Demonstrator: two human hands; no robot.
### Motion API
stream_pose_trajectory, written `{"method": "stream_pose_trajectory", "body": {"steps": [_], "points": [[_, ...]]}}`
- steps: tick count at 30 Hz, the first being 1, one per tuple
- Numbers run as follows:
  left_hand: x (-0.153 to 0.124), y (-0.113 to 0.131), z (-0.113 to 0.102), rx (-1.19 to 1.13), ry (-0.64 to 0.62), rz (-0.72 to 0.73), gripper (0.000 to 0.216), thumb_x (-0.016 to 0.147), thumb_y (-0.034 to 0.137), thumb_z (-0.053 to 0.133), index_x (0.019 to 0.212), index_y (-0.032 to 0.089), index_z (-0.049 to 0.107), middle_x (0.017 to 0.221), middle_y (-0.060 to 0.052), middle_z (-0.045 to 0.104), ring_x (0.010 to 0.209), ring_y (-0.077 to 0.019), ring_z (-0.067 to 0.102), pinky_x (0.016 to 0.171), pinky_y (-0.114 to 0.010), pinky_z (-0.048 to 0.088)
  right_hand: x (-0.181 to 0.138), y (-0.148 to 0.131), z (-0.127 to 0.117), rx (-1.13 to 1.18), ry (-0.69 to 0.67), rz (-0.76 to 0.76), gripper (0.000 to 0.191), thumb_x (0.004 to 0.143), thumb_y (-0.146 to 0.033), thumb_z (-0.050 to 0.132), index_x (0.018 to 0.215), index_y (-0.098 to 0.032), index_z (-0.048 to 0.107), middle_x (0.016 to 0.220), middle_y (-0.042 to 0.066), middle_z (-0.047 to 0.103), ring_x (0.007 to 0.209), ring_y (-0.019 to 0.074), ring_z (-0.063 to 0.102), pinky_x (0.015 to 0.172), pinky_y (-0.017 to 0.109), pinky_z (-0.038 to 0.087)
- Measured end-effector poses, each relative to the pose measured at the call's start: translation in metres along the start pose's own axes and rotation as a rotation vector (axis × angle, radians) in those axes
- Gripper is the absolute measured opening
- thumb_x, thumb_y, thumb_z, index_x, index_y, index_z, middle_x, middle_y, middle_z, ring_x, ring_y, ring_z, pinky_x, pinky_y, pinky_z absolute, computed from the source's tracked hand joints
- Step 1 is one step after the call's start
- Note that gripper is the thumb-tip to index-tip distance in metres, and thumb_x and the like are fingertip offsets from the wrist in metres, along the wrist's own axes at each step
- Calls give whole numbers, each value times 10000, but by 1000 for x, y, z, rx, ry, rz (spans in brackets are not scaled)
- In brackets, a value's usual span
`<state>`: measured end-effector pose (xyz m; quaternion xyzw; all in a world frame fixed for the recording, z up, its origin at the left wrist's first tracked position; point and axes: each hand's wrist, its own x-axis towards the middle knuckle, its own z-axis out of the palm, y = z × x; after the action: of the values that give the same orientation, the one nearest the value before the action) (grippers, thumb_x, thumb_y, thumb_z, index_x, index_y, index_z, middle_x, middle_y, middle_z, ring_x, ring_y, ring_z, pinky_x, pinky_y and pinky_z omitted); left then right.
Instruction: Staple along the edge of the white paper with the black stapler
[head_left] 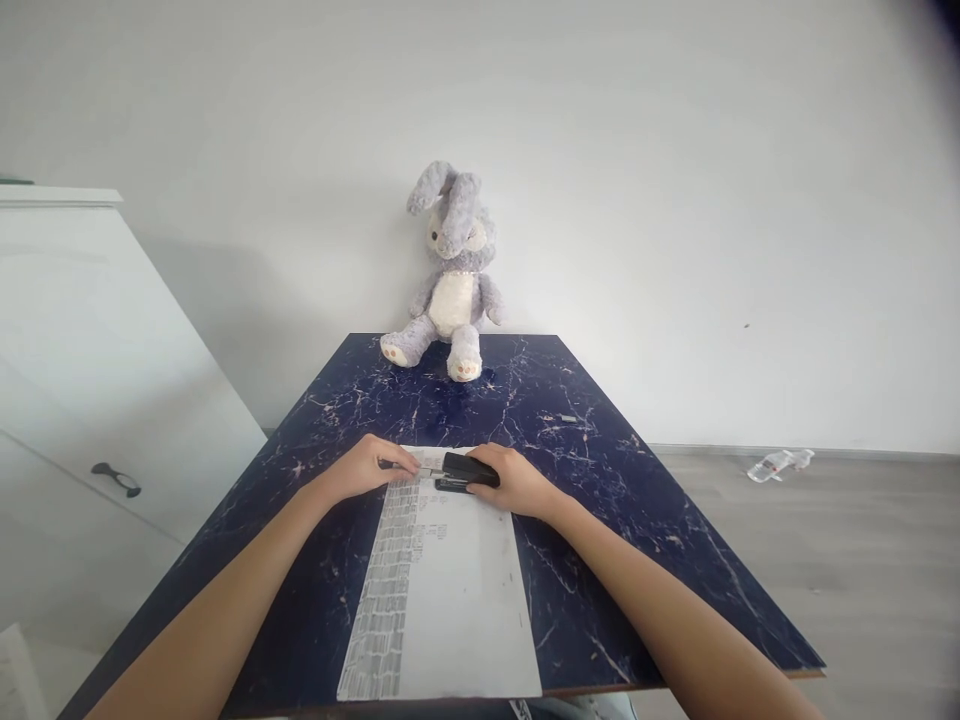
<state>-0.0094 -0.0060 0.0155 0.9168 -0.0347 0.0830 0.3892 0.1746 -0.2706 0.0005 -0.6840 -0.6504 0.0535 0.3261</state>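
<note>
A black stapler [471, 468] is in my right hand [514, 480], its fingers wrapped round the right end. The stapler's jaws are apart, and a thin metal part sticks out to the left. My left hand [375, 468] has its fingers pinched at the outer end of that metal part; a dark bit shows between thumb and fingers, partly hidden. Beneath both hands lies a long white sheet of paper [472, 620], flat on the table, with a grey printed band down its left side and small print near the top.
The dark blue marbled table [315, 600] carries a grey plush rabbit [454, 290] at its far edge. A small grey piece [568, 418] lies right of the hands. White cabinet [97, 370] stands left; crumpled clear plastic [780, 463] lies on the floor at right.
</note>
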Motion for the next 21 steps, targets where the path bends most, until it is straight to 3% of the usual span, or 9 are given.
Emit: {"method": "stream_pose_trajectory", "body": {"steps": [5,14,21], "points": [[5,-2,10,-58,32,-89,156,851,331,789,984,261,830,1019,-30,819,955,-236,778,918,-321,598,2,-3,1,41,33,12,354,901,-306,757,1229,-213,659,1146,78,725,1007,239,675,875,354,514],[24,2,43,-109,93,-78,103,810,212,750,895,238,697,909,20,804,911,-206,776,855,-278,572,4,1,14,108,92,-7,259,933,-294,721,1161,-193,653,1044,71,715,906,213,667,828,330,499],[33,10,56,-136,117,-17,100,809,228,715,902,228,677,880,24,776,857,-191,752,824,-270,548,2,7,19,185,153,-46,267,922,-335,731,1135,-187,667,985,57,704,839,191,652,788,311,492]]}}
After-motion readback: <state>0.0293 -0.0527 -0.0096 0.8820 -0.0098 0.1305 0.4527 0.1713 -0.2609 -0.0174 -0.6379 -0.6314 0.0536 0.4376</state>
